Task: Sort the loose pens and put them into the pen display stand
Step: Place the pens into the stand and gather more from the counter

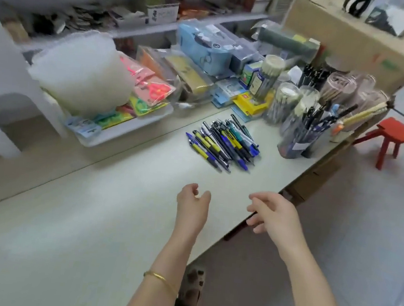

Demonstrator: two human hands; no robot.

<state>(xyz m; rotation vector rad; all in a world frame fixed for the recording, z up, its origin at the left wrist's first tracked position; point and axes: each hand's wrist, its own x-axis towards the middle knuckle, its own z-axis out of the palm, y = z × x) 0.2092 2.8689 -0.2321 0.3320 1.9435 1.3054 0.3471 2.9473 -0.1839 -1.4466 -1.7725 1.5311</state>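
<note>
A pile of several loose pens (pixel 223 144), blue, yellow, black and teal, lies on the pale table (pixel 104 204). To its right stands a clear pen display stand (pixel 301 136) holding several upright pens. My left hand (pixel 193 201) hovers over the table below the pile, fingers loosely curled, holding nothing. My right hand (pixel 274 215) hangs over the table's right edge, fingers relaxed and empty. Both hands are well short of the pens.
Clear tubs of pens (pixel 284 102) crowd the far right corner. A tray (pixel 123 128) with scissor packs and a white plastic stack (pixel 84 71) sits at left. Packaged stationery lines the back, shelves beyond. A red stool (pixel 394 137) stands on the floor right of a cardboard box (pixel 354 42).
</note>
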